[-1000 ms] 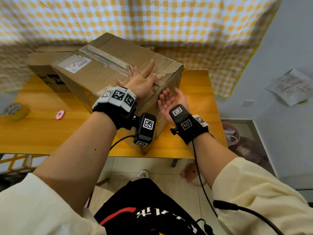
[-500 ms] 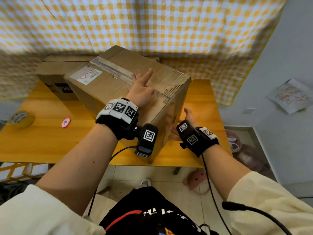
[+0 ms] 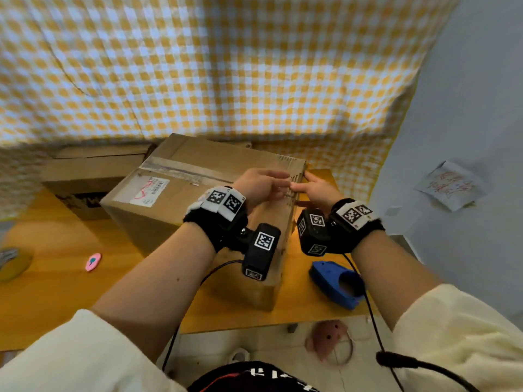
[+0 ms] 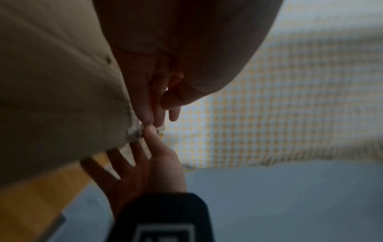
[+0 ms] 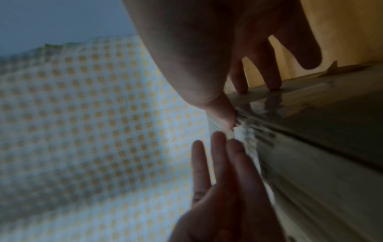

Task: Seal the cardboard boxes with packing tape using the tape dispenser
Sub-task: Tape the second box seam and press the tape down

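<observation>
A large cardboard box stands on the wooden table, with clear tape along its top seam and a white label on top. My left hand reaches over the top to the box's upper right edge. There its straight fingers press crinkled tape. My right hand meets it from the side, thumb on the same tape, fingers flat on the box's side. The blue tape dispenser lies on the table right of the box, in neither hand.
A second cardboard box sits behind at the left. A yellow tape roll and a small pink object lie on the table's left part. A checked yellow cloth hangs behind. The table's front edge is close to the dispenser.
My left hand slid from the middle of the box top to its right edge. My right hand rose from low beside the box to meet it. The dispenser has come into view.
</observation>
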